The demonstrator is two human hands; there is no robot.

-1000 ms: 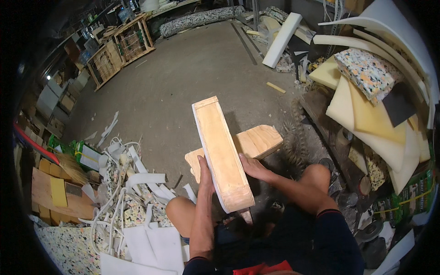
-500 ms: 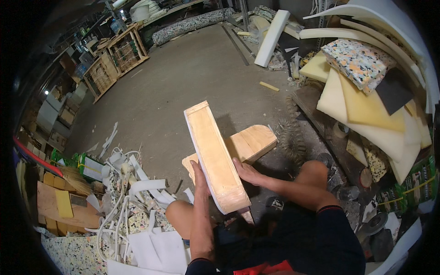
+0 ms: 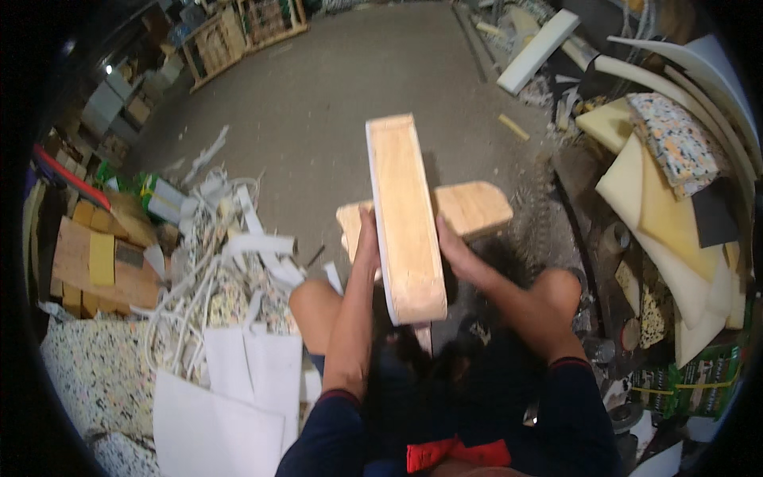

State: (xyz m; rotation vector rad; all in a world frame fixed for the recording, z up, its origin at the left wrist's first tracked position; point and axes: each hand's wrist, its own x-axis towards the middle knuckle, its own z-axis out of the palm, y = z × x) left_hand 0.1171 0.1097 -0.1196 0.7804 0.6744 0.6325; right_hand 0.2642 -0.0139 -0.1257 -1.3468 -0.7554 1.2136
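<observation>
A long box-like wooden frame [image 3: 403,199] with pale plywood faces is held up in front of me, its far end tipped away. White sheeting, apparently foam, runs along its left side. My left hand [image 3: 368,240] presses on that left side, and my right hand [image 3: 453,245] grips the opposite one; the frame hides part of the fingers. Beneath it lies a second wooden piece [image 3: 478,208] with a rounded right end, set crosswise. Its middle is covered by the held frame.
Tangled white foam offcuts [image 3: 211,262] and white sheets [image 3: 214,413] heap up at my left. On the right are stacked cream foam slabs [image 3: 644,230] and a speckled foam block [image 3: 671,139]. A white foam bar [image 3: 539,52] lies farther back on the concrete floor [image 3: 318,103].
Both hands have turned the wooden frame more upright in view and shifted it slightly right, up and nearer. The head view has also moved, so the surroundings sit differently.
</observation>
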